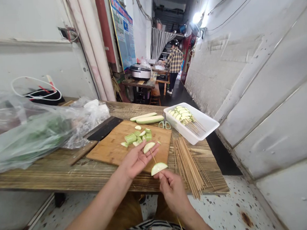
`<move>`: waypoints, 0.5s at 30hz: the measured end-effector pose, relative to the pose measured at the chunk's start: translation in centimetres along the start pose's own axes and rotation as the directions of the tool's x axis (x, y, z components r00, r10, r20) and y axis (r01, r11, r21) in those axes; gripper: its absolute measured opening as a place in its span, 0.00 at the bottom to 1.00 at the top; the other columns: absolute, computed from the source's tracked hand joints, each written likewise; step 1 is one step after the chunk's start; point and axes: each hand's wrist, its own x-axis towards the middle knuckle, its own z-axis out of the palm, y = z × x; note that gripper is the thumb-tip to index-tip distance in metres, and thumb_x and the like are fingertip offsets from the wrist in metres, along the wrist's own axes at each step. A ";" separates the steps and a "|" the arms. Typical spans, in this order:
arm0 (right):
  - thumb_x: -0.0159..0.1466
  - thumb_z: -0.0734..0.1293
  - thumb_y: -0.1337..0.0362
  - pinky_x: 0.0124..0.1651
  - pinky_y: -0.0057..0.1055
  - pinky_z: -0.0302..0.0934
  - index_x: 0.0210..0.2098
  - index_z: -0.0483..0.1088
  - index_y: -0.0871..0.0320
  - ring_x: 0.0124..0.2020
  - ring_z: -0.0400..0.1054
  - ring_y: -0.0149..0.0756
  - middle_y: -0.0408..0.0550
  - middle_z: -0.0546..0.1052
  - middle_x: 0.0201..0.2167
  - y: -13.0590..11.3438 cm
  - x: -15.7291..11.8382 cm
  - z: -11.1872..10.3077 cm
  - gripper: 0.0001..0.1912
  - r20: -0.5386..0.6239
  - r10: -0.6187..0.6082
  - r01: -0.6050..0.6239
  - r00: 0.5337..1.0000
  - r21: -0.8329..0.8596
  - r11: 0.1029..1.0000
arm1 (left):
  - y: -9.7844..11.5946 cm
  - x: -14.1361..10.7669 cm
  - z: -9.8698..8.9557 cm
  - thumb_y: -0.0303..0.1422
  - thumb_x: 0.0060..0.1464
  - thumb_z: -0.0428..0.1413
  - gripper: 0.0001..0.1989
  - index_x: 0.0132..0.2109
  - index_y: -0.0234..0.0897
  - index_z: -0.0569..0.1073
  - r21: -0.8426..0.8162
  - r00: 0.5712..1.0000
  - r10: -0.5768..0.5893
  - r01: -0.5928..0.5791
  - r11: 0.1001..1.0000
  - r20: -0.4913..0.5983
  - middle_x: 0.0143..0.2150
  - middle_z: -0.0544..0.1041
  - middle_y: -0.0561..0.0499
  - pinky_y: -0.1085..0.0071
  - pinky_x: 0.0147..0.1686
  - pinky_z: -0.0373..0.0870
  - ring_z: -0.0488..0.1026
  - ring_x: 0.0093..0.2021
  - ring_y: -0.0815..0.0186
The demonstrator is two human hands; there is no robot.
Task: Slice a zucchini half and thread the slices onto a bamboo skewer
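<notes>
The left fingers (150,155) hold one slice; the right fingers pinch a stick with another slice. Many are done in the tub (209,124); cut bits wait.

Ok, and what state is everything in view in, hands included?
Left hand: open, palm up
Right hand: gripping a skewer
Near slice: pierced
Green chunks: cut, loose
Long pieces: halved lengthwise
Loose skewers: bare, piled
White tray: uncovered, partly filled
Knife: lying flat
Lamp: lit

Vegetable pieces (130,139) on board (107,145), skewers (189,168) right, tray (207,124) behind skewers
</notes>
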 end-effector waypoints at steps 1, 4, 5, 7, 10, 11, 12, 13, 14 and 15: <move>0.65 0.57 0.58 0.20 0.24 0.45 0.33 0.73 0.63 0.17 0.50 0.28 0.37 0.57 0.15 0.1 0.1 0.1 0.18 0.001 0.009 -0.009 1.000 0.014 1.000 | -0.3 0.0 0.1 0.27 0.58 0.48 0.09 0.41 0.26 0.71 -0.027 1.000 0.012 -0.013 1.000 -0.027 0.44 0.76 0.33 0.63 0.47 0.73 0.73 0.49 0.56; 0.65 0.56 0.58 0.20 0.24 0.44 0.32 0.72 0.63 0.17 0.48 0.27 0.36 0.55 0.15 0.3 0.3 0.4 0.18 0.001 0.025 -0.025 1.000 0.045 0.999 | -1.3 0.0 0.4 0.25 0.58 0.48 0.09 0.42 0.26 0.70 -0.088 0.998 0.029 -0.034 0.996 -0.064 0.44 0.76 0.33 0.66 0.46 0.73 0.74 0.47 0.58; 0.65 0.56 0.58 0.20 0.24 0.44 0.32 0.72 0.63 0.17 0.48 0.27 0.36 0.55 0.15 0.4 0.3 0.5 0.18 0.000 0.028 -0.028 1.000 0.053 0.998 | -1.5 -0.1 0.5 0.25 0.58 0.48 0.09 0.43 0.26 0.70 -0.102 0.997 0.031 -0.038 0.994 -0.065 0.45 0.76 0.33 0.67 0.45 0.73 0.74 0.47 0.59; 0.65 0.57 0.58 0.20 0.24 0.44 0.32 0.72 0.64 0.17 0.48 0.27 0.36 0.55 0.15 0.6 0.4 0.6 0.18 -0.001 0.034 -0.034 0.999 0.064 0.997 | -2.0 -0.2 0.6 0.26 0.59 0.47 0.09 0.43 0.26 0.70 -0.114 0.997 0.045 -0.052 0.992 -0.063 0.45 0.76 0.34 0.68 0.45 0.73 0.74 0.47 0.61; 0.64 0.57 0.58 0.20 0.24 0.44 0.32 0.72 0.64 0.17 0.48 0.27 0.36 0.55 0.15 0.6 0.4 0.6 0.18 0.001 0.038 -0.038 0.999 0.079 0.996 | -2.4 -0.4 0.7 0.25 0.59 0.46 0.09 0.41 0.27 0.70 -0.044 0.989 0.137 -0.140 0.989 -0.053 0.46 0.76 0.34 0.68 0.47 0.72 0.74 0.48 0.60; 0.64 0.57 0.58 0.20 0.24 0.44 0.32 0.72 0.64 0.17 0.49 0.27 0.36 0.56 0.15 0.5 0.4 0.6 0.18 0.003 0.034 -0.034 0.999 0.081 0.996 | -2.4 -0.5 0.6 0.24 0.58 0.46 0.09 0.40 0.27 0.70 0.000 0.983 0.180 -0.180 0.984 -0.047 0.46 0.76 0.33 0.66 0.48 0.72 0.74 0.48 0.59; 0.64 0.57 0.58 0.20 0.24 0.45 0.32 0.72 0.64 0.17 0.49 0.27 0.36 0.56 0.15 0.4 0.4 0.6 0.18 0.006 0.026 -0.026 1.000 0.083 0.996 | -2.4 -0.6 0.5 0.23 0.58 0.47 0.08 0.39 0.27 0.71 0.046 0.975 0.217 -0.216 0.975 -0.038 0.45 0.76 0.33 0.65 0.48 0.71 0.74 0.47 0.58; 0.64 0.57 0.58 0.20 0.23 0.45 0.32 0.72 0.63 0.17 0.50 0.27 0.36 0.57 0.15 0.3 0.4 0.6 0.17 0.009 0.018 -0.019 1.000 0.081 0.997 | -2.3 -0.6 0.4 0.23 0.57 0.48 0.07 0.37 0.27 0.71 0.087 0.970 0.241 -0.238 0.967 -0.031 0.44 0.76 0.34 0.63 0.49 0.71 0.75 0.46 0.57; 0.64 0.57 0.59 0.20 0.23 0.45 0.32 0.73 0.63 0.17 0.50 0.28 0.37 0.57 0.15 0.3 0.3 0.5 0.17 0.013 0.011 -0.012 1.000 0.073 0.997 | -2.2 -0.7 0.3 0.22 0.56 0.48 0.07 0.36 0.27 0.71 0.118 0.968 0.251 -0.246 0.962 -0.027 0.43 0.77 0.34 0.61 0.49 0.71 0.75 0.46 0.57; 0.64 0.57 0.59 0.20 0.23 0.46 0.32 0.73 0.63 0.17 0.50 0.28 0.37 0.57 0.15 0.3 0.2 0.5 0.17 0.018 0.004 -0.005 1.000 0.062 0.998 | -2.1 -0.7 0.2 0.22 0.56 0.49 0.06 0.35 0.28 0.71 0.140 0.968 0.251 -0.246 0.959 -0.026 0.42 0.78 0.35 0.60 0.49 0.70 0.75 0.45 0.56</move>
